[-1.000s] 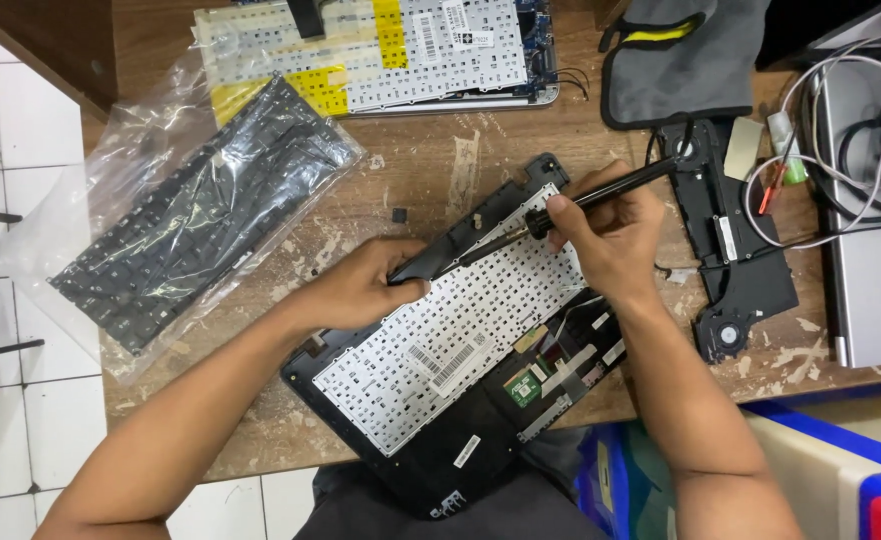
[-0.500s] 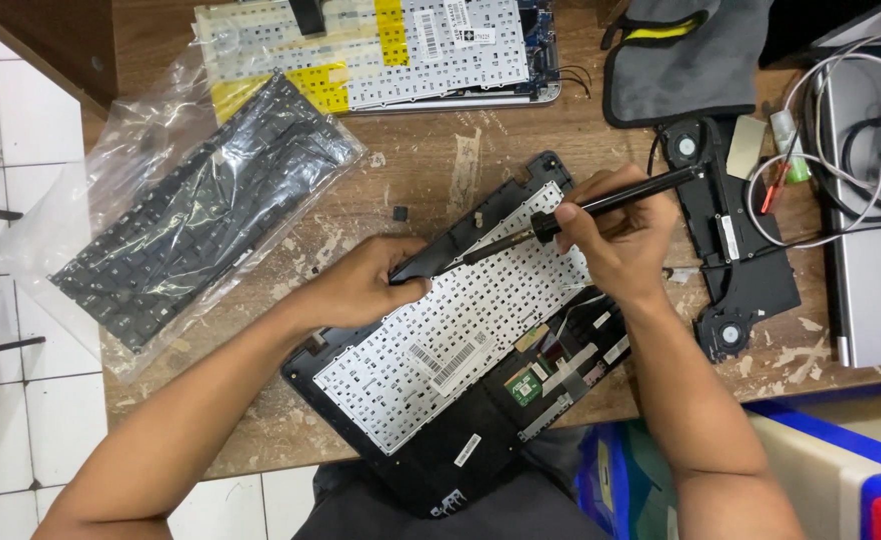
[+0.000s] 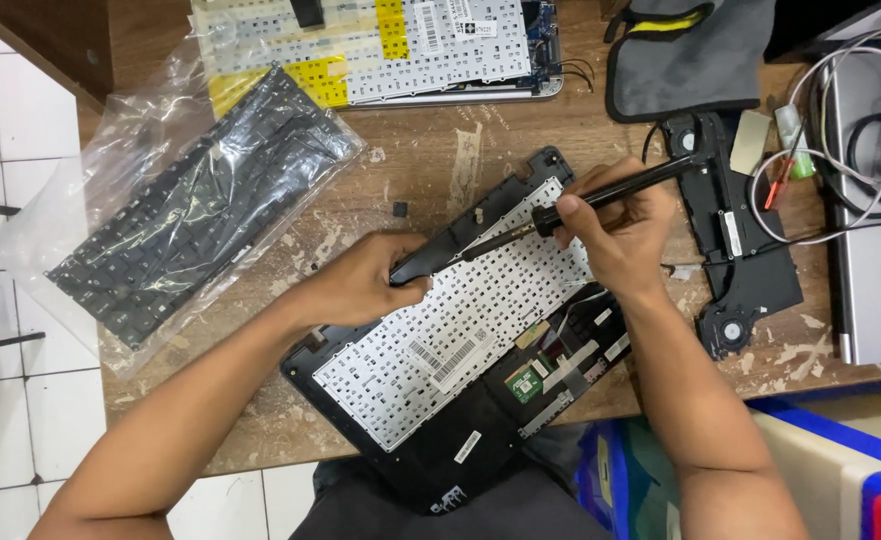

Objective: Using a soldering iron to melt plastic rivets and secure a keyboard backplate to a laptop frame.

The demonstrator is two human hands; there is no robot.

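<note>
1. Nearest edge: a black laptop palmrest assembly [image 3: 431, 440] lies upside down and diagonally on the counter [image 3: 431, 170], its lower corner overhanging the front edge. A white perforated keyboard backplate [image 3: 461, 330] covers most of it; a small white rectangular label with dark bars sits near the plate's middle.
2. Left hand [image 3: 361, 285]: curled closed, pressing on the assembly's upper-left rim.
3. Right hand [image 3: 621, 235]: fingers wrapped around a black rod-shaped tool [image 3: 601, 195], its thin tip resting on the rim just beside the left hand.
4. Counter surface: worn brown wood with pale scrapes and chips. White floor tiles show at left; a blue-and-white box [image 3: 841, 460] stands at lower right.
5. Middle left: a black keyboard [image 3: 201, 210] inside a clear, crinkled plastic bag.
6. Middle right: a black hinge-and-fan bracket [image 3: 741, 250], cables and a silver laptop.
7. Far edge: a second keyboard backplate [image 3: 381, 50] with yellow tape patches and a white label; a grey pouch [image 3: 691, 60] to its right.
</note>
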